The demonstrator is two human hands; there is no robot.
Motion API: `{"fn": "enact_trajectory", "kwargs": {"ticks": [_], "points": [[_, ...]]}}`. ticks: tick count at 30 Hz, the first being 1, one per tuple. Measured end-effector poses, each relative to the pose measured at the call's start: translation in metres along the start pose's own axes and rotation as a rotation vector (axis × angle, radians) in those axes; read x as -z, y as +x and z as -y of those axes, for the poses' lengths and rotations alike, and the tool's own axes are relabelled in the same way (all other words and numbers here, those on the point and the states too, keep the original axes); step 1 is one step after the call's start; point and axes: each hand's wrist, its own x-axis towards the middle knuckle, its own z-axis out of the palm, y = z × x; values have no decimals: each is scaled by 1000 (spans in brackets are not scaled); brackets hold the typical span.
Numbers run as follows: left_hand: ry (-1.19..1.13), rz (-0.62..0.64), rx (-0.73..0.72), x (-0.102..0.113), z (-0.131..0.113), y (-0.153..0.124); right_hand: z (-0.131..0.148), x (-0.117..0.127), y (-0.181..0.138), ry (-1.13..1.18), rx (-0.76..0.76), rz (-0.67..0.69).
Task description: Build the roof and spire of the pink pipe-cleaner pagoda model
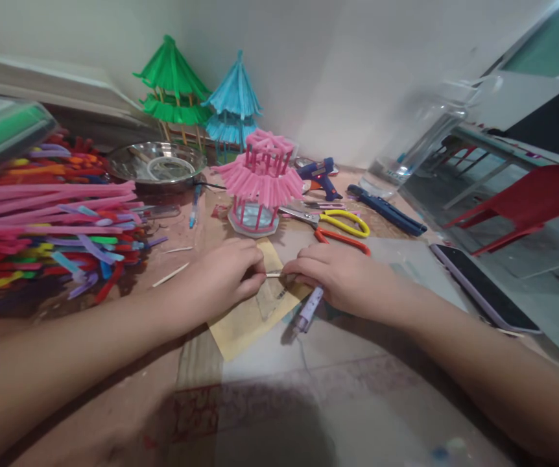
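A short, thin pale stick (273,275) spans the gap between my hands. My left hand (233,272) pinches one end between thumb and fingertips. The other end is at the closed fingers of my right hand (335,275). A purple patterned pen (310,310) pokes out below my right hand; whether that hand grips it too is hidden. Beneath the stick lies a yellow sheet of paper (233,334) with faint dark marks. Just beyond my hands stands a pink pavilion model (264,188) made of fuzzy stems, with thin posts on a pale base.
Colourful fuzzy stems (50,207) pile up at left, near a metal bowl (157,162). Green (172,78) and blue (235,97) pavilion models stand behind. Scissors (342,224), a glue gun (321,175), a blue cutter (386,211), a clear bottle (420,143) and a phone (484,285) lie rightward.
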Motion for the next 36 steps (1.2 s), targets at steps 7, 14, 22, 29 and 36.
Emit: {"fn": "enact_trajectory", "kwargs": {"ticks": [7, 14, 22, 29, 36], "points": [[28, 6, -1, 2, -2, 2, -5, -11, 6, -17, 37, -109], [30, 2, -5, 0, 1, 1, -8, -3, 1, -75, 19, -123], [-4, -32, -45, -2, 4, 1, -3, -12, 8, -97, 106, -163], [10, -19, -29, -1, 2, 1, -1, -8, 4, -81, 66, -86], [-21, -49, 25, 0, -1, -1, -32, -12, 4, -8, -249, -186]]}}
